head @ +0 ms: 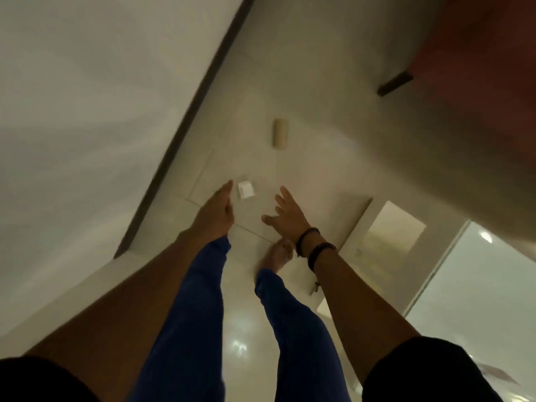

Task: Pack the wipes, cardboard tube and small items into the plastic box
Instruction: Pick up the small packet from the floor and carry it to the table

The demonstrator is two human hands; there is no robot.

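A cardboard tube (280, 133) lies on the pale tiled floor, well beyond both hands. A small white item (246, 189) lies on the floor closer in, just past my fingertips. My left hand (217, 211) reaches down with straight fingers, its tips just left of the white item and holding nothing. My right hand (285, 214), with dark bead bracelets on the wrist, is spread open to the right of the item, also holding nothing. The picture is blurred. No plastic box or wipes pack can be made out.
A white wall with a dark skirting strip (185, 123) runs along the left. A dark red piece of furniture (475, 39) stands at the top right. A cream panel (397, 224) lies at the right. My blue trouser legs and a bare foot (278, 253) are below the hands.
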